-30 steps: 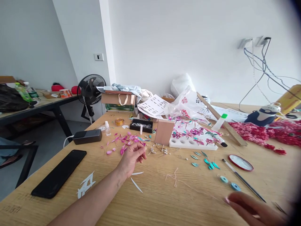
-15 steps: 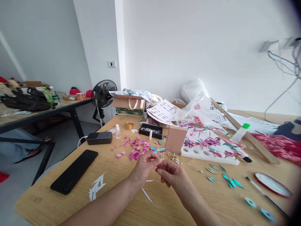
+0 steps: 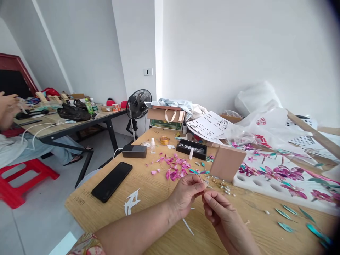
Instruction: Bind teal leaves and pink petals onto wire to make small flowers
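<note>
My left hand (image 3: 186, 194) is closed in a pinch on a thin stem carrying a sprig of teal leaves (image 3: 196, 171), which stick up above its fingertips. Just right of it, my right hand (image 3: 221, 210) has thumb and fingers pressed together close below, almost touching the left fingertips. Whatever lies in that right pinch is too small to make out. Beyond the hands are scattered magenta petals (image 3: 175, 166) and a small pile of pearl beads (image 3: 225, 187). White paper strips (image 3: 131, 202) lie to the left of my left forearm.
A black phone (image 3: 113, 180), a black power brick (image 3: 134, 151) and a small clear bottle (image 3: 152, 146) lie left. A brown board (image 3: 228, 164) stands before a white foam block (image 3: 257, 182) with purple flowers. Loose teal leaves (image 3: 285, 226) lie right. Another person's hands (image 3: 7, 102) show far left.
The view has swung left, so the table's things sit farther right and another person appears at the left edge. My hands keep their pinches, close together as before.
</note>
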A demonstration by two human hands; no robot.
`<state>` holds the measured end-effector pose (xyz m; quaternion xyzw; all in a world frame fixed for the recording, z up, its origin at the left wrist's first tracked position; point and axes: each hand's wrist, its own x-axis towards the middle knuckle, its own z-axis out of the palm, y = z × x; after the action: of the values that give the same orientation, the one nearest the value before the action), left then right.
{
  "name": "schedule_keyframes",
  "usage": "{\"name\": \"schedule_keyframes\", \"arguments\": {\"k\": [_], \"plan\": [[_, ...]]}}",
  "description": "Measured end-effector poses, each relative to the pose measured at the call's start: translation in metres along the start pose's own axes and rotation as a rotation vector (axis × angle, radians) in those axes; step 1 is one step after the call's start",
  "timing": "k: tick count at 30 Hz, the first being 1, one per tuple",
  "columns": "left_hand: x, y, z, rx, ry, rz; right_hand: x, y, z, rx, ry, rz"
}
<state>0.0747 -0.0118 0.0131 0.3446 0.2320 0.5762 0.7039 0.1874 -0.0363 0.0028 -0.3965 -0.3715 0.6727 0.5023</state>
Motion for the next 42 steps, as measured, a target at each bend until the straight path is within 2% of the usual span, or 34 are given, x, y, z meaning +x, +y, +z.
{"name": "schedule_keyframes", "arguments": {"k": [6, 13, 17, 24, 29, 32, 37, 42], "plan": [[-0.001, 0.002, 0.003, -0.07, 0.017, -0.025, -0.003, 0.001, 0.001, 0.064, -0.003, 0.018], [-0.001, 0.006, 0.003, -0.085, 0.003, 0.007, -0.004, 0.001, -0.006, 0.049, -0.026, 0.028], [0.0, 0.006, 0.001, -0.093, 0.002, 0.012, -0.003, -0.003, -0.009, -0.009, 0.018, -0.025], [-0.003, 0.004, 0.004, -0.028, 0.001, 0.005, -0.001, 0.003, -0.003, -0.275, 0.075, -0.197], [-0.005, 0.003, 0.007, -0.017, 0.0, -0.006, -0.003, 0.006, 0.001, -0.243, 0.064, -0.208], [-0.006, 0.003, 0.008, 0.009, -0.004, -0.002, -0.004, 0.004, 0.003, -0.198, 0.044, -0.172], [-0.004, 0.005, 0.007, 0.08, -0.005, 0.019, -0.001, 0.0, -0.001, -0.295, 0.007, -0.096], [-0.001, 0.002, 0.002, 0.323, 0.041, 0.099, -0.003, -0.011, -0.007, -0.302, 0.162, -0.249]]}}
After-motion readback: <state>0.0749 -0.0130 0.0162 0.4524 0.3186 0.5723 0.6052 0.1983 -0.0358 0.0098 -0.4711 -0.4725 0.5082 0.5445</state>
